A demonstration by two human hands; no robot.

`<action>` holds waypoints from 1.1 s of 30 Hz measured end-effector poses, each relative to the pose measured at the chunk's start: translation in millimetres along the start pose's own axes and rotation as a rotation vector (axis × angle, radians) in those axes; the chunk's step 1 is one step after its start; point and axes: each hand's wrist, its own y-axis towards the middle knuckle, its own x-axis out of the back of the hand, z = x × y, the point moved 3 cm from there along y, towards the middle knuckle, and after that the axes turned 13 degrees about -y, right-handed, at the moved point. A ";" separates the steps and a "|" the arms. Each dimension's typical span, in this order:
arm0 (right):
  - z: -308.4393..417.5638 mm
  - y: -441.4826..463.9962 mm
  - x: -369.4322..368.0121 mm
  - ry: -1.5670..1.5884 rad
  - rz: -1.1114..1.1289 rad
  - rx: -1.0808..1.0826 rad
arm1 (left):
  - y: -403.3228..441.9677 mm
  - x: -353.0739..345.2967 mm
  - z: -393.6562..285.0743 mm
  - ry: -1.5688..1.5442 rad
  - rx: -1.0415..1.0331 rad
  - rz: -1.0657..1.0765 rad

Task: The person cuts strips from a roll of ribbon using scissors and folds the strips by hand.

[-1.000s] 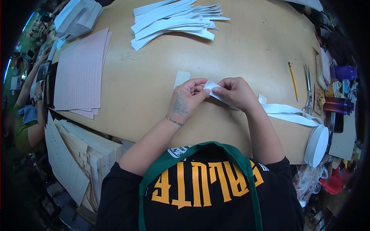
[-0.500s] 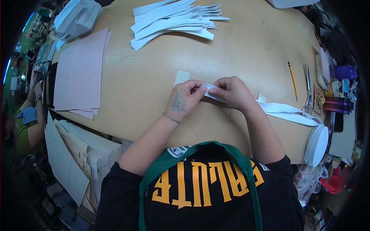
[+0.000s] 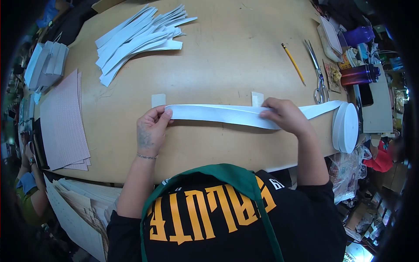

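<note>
A wide white elastic band stretches across the table between my two hands, doubled over into two layers. My left hand pinches its folded left end between thumb and fingers, just below a pale tape piece. Further right, my right hand grips the layers, its thumb underneath and fingers on top, near a second tape piece. From there the band runs on to a white roll standing at the table's right edge.
A pile of cut white strips lies at the back left. Pink patterned sheets are on the left. A pencil, scissors and a dark bottle are at the right. A co-worker's arm shows at far left.
My hands have moved apart from their close pinch, the left one leftward and the right one rightward, drawing the doubled band out between them. The camera view has shifted to the right.
</note>
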 end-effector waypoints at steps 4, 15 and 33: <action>-11.8 -14.5 3.6 -0.050 -0.158 0.087 | 3.8 -2.8 -3.4 0.024 0.002 -0.009; 135.7 21.1 -36.6 -0.458 -0.674 0.390 | -21.8 -24.2 -41.0 -0.039 -0.179 0.095; -51.5 4.3 -3.0 -0.345 -0.297 0.170 | 8.9 -11.2 0.3 0.031 0.004 -0.066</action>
